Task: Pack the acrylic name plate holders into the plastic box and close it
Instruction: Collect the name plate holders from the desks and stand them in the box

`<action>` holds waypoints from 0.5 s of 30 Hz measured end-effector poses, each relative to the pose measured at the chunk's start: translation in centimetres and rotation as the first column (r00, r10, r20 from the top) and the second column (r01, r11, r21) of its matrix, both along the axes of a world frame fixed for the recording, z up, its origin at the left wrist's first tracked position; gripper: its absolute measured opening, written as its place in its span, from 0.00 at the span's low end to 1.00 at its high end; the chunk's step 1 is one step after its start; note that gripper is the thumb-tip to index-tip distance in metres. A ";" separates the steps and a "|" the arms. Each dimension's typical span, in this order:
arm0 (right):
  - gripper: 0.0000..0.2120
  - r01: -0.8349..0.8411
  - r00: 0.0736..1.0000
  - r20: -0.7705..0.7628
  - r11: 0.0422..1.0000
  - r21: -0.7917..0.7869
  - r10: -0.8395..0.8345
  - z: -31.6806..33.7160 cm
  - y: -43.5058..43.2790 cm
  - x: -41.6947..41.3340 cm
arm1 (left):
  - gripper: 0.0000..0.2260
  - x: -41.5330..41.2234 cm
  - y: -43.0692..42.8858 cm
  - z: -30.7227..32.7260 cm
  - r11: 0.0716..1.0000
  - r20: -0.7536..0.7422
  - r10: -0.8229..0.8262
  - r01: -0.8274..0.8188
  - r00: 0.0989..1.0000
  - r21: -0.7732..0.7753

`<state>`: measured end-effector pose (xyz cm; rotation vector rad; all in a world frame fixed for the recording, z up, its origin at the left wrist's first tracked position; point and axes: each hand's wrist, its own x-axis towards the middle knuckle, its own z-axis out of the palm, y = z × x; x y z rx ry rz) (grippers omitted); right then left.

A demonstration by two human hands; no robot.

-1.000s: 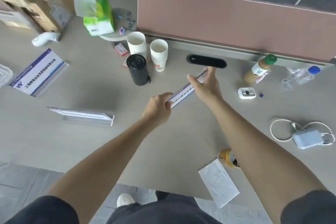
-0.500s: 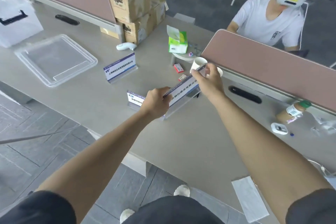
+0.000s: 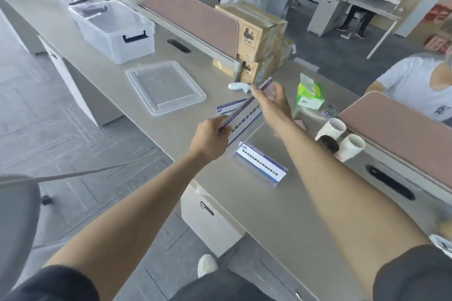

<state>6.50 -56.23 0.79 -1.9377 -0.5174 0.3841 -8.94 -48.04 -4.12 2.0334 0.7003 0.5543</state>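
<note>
Acrylic holder [image 3: 244,115] hangs above the worktop [image 3: 256,203], your left hand [image 3: 210,140] and right hand [image 3: 274,102] each pinching an end. It could slip, or clip the lid [image 3: 165,87], before reaching the open box [image 3: 115,29] well beyond. Three holders show: one held, two on the worktop.

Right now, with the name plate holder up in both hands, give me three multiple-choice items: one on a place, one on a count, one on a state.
1. Where is the clear lid?
A. on the plastic box
B. flat on the desk, nearer than the box
C. on the floor

2. How many name plate holders lie on the desk?
A. two
B. none
C. five

3. The plastic box is
A. open
B. closed
C. tipped over

Answers: 1 B, the lid lies beside the box. 2 A, one lies under the arms and one behind the held holder. 3 A, its top is uncovered.
</note>
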 end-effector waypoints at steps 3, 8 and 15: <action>0.36 -0.057 0.998 -0.002 0.998 0.036 0.057 -0.3 5.2 -1.3 | 0.07 -1.6 4.0 -0.2 0.997 0.010 0.077 -0.077 0.997 -0.002; 0.29 -0.129 0.991 -0.015 0.989 0.069 0.130 -1.0 15.2 -2.1 | 0.08 -3.7 11.6 -0.2 0.986 -0.013 0.166 -0.166 0.986 0.023; 0.22 -0.202 0.971 -0.103 0.969 0.145 0.217 -0.9 29.7 -0.8 | 0.14 -3.1 23.7 0.7 0.957 -0.091 0.290 -0.285 0.953 0.055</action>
